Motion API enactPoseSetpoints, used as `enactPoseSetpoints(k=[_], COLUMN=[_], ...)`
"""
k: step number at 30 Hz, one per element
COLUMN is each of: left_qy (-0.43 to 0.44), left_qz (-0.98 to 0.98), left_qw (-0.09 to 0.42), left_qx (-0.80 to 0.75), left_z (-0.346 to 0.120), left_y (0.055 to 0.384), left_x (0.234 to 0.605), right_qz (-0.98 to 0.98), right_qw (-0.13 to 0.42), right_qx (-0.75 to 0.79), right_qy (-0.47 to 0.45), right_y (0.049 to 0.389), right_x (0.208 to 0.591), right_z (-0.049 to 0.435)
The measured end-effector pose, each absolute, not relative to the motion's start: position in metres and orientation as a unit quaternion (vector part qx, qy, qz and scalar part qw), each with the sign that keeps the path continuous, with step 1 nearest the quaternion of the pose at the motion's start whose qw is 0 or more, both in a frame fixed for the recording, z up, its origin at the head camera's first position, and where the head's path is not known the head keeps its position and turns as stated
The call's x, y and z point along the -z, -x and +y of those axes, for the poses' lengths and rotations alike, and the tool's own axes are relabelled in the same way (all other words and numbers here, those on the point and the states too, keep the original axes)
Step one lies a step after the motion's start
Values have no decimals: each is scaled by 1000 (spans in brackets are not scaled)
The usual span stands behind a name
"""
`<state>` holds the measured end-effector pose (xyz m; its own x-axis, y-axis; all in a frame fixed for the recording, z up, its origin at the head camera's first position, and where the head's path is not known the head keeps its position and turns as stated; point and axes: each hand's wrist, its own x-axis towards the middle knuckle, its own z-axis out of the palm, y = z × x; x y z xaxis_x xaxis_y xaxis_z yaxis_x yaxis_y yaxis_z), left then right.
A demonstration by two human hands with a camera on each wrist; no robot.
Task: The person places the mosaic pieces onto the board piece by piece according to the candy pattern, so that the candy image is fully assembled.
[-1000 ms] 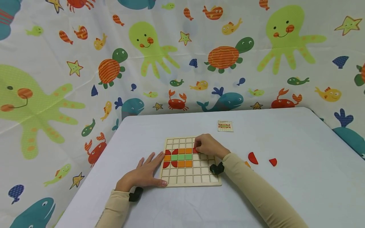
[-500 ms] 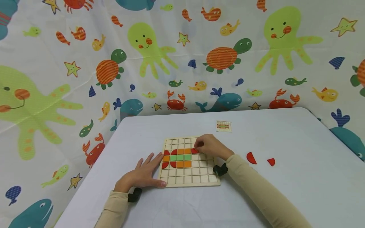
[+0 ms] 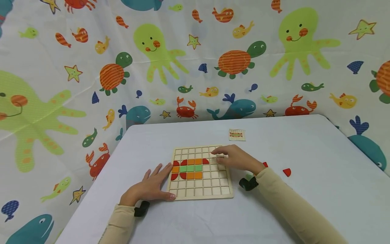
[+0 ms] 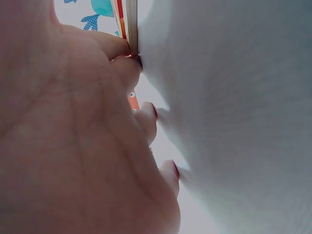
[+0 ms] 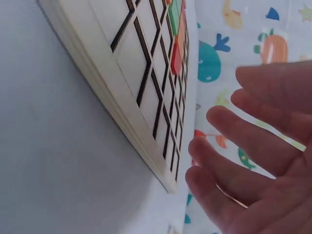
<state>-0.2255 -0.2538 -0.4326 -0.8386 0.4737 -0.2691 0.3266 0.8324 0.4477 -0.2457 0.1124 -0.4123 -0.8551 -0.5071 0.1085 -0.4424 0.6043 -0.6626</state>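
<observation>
A square wooden grid board [image 3: 216, 185] lies on the table. Orange squares [image 3: 194, 175], green squares [image 3: 191, 168] and red rounded tiles fill cells at its left and centre. A red quarter-round tile [image 3: 205, 161] ends the upper row; the right wrist view shows a red tile [image 5: 176, 59] too. My left hand [image 3: 149, 188] rests spread at the board's left edge, thumb by the near-left corner. Above the right part of the board hovers my right hand [image 3: 236, 157]. Its fingers [image 5: 243, 126] are apart, and nothing is between them.
Behind the board lies a small pattern card [image 3: 237, 135]. One red wedge tile [image 3: 286, 172] is on the table to the right; another red tile [image 3: 265, 164] is mostly hidden by my right forearm. A sea-animal printed cloth [image 3: 176, 44] hangs behind the table.
My right hand has let go of the red quarter-round tile, now in the upper row, and has moved right with its fingers opening. My left hand keeps its place on the board's edge.
</observation>
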Motion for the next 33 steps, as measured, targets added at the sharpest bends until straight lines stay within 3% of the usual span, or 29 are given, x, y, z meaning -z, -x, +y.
enactPoseSetpoints(k=[11,33], left_qy=[-218,-221], left_qz=[937,932], left_qw=[187,193], left_qx=[-201,-211], left_z=[-257,-255], left_y=[225,223], left_x=[433,430], right_qz=[905,918], right_qw=[115,117], right_qx=[336,291], right_qy=[233,244], right_y=[224,205], right_x=[404,408], right_z=[143,190])
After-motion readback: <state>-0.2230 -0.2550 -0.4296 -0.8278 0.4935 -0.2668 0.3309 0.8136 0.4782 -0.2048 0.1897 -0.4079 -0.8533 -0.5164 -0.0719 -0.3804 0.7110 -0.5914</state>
